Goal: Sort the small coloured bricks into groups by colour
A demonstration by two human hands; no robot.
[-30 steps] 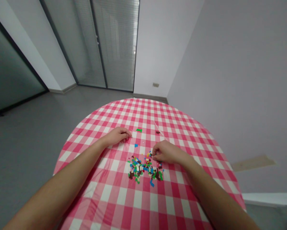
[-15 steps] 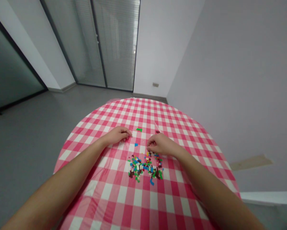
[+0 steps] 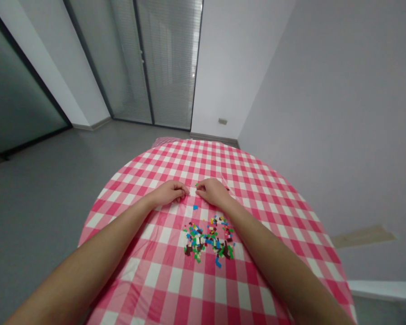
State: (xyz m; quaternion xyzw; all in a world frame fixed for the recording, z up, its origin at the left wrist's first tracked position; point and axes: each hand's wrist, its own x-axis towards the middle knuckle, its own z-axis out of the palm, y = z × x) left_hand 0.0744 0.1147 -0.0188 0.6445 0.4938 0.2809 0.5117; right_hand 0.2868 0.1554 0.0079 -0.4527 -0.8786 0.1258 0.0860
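Head camera looking down, and here we went: the person's left hand and right hand met near the far side of a round table under a pink-and-white gingham tablecloth. Both hands were curled inward, fingertips facing and just apart, resting on the cloth. Were they clamped on anything? Couldn't tell from this view; the curled fingers hid whatever lay beneath them.

Just behind them sat the main action, a loose heap of tiny plastic toy bricks in green, blue, white, red and dark brown, spread on the cloth nearer the person and between the two bare forearms. A lone blue brick lay apart from the heap, just below the gap between the hands. Beyond them, a small green brick peeked out right at the fingers, with a dark brick just beside the right hand.

All the bricks lay directly on the tablecloth, with the heap well inside the table's edge. Around the table ran a grey floor, and ahead stood a tall glass door with slatted blinds. To the right rose a pale wall with a small wall socket low down, and a tan patch showed further along.
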